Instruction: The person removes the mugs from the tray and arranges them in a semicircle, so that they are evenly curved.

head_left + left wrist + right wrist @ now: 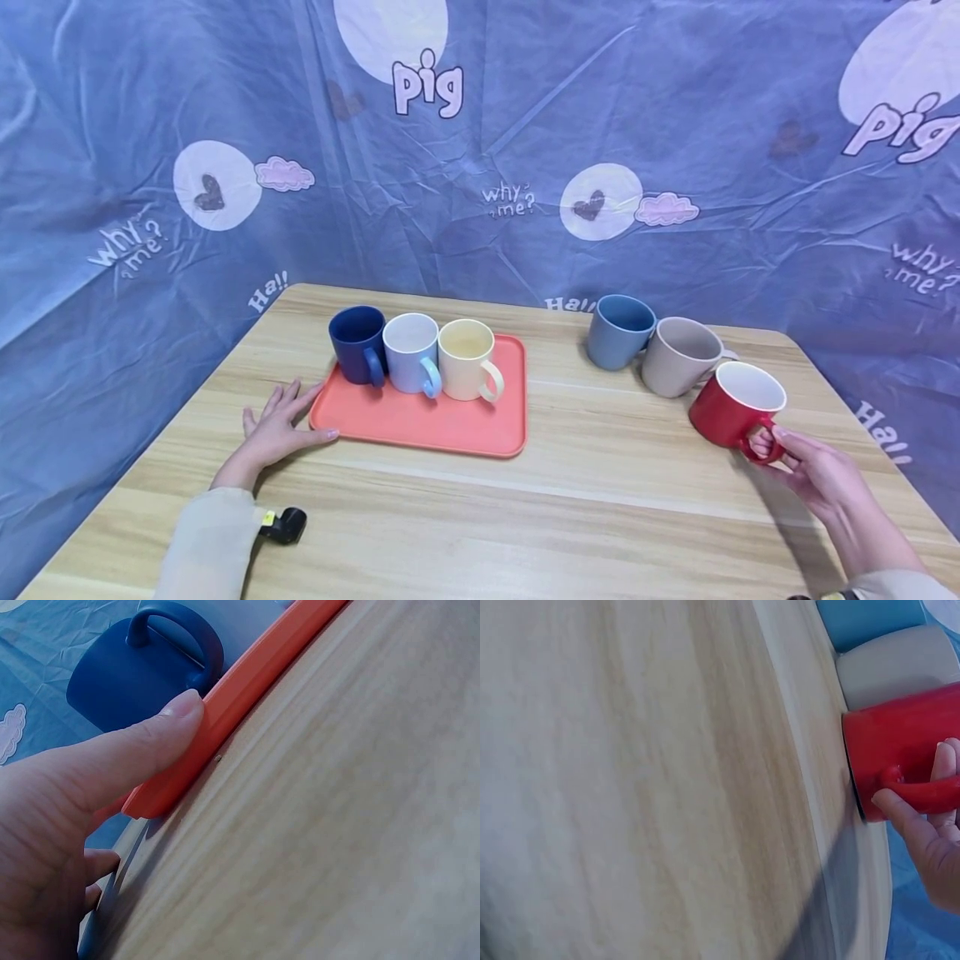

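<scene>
At the right, my right hand [821, 475] pinches the handle of a red mug [723, 414] with a white inside. In the right wrist view the red mug [907, 742] stands upright with its base at the tabletop. A grey mug [671, 367] and a blue-grey mug [613, 340] line up behind it. My left hand [277, 429] has its fingers spread around the near left corner of a coral tray [427, 429], the thumb [169, 727] touching its rim. On the tray stand a navy mug [356, 346], a light blue mug [408, 362] and a cream mug [461, 371].
Everything stands on a light wood table [525, 533]. Behind it hangs a blue patterned cloth [495, 150]. A black wrist device [285, 525] sticks out from the left sleeve.
</scene>
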Available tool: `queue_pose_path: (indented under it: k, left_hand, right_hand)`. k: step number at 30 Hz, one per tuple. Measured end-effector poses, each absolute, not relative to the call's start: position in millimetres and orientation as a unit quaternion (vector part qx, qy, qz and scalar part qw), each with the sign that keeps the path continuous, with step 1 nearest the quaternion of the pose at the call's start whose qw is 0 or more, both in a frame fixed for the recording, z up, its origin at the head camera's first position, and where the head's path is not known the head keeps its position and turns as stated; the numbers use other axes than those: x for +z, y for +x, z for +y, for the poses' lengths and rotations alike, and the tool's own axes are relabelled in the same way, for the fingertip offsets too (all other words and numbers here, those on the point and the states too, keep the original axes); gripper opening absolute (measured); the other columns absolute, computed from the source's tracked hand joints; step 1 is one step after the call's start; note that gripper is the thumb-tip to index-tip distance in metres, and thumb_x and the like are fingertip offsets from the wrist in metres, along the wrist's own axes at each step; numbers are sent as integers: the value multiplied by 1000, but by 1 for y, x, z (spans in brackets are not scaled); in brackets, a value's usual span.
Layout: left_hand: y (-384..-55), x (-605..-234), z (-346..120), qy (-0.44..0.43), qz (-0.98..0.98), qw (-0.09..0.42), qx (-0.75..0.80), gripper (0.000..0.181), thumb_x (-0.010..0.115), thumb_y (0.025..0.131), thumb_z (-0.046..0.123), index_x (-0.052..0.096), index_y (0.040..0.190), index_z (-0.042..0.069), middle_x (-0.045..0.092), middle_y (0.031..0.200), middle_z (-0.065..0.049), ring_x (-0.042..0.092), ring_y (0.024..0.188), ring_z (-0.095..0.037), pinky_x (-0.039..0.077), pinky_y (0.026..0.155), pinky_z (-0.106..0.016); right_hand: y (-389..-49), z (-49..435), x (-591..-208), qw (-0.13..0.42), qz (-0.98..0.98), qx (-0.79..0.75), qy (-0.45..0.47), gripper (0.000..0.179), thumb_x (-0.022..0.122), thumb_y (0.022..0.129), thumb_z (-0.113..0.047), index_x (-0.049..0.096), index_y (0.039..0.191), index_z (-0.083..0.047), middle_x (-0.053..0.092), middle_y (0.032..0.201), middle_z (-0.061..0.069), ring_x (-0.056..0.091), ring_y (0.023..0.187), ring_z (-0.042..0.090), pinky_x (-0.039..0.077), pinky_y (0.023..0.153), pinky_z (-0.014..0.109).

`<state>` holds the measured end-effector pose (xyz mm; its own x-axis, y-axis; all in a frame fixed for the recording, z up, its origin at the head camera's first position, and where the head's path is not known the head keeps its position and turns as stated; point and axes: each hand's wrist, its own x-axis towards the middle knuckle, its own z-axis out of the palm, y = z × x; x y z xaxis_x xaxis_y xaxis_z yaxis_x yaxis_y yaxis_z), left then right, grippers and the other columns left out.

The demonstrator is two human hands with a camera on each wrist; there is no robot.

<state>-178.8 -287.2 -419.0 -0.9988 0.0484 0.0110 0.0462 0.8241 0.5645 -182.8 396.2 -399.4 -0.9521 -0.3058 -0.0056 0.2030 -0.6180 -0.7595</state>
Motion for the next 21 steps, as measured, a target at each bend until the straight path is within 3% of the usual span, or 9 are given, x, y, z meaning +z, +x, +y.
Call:
queue_pose_path:
  k: [12,21]
  left_hand:
    - [-178,-420,-287,26,954,2,300,90,64,66,54,28,136,10,9,138,-26,-6,124,-42,-20,82,-61]
    - [-180,-420,-288,28,956,0,292,90,64,66,55,29,135,11,10,138,-27,-4,124,-43,-19,82,-62]
  right_hand:
    - [-193,411,-400,268,391,-863,-176,47,11,93,3,55,110,8,57,107,20,51,102,28,37,86,42]
    - [-198,416,-395,289,423,-838,-188,48,11,92,5,55,111,5,57,108,16,52,101,27,38,85,43]
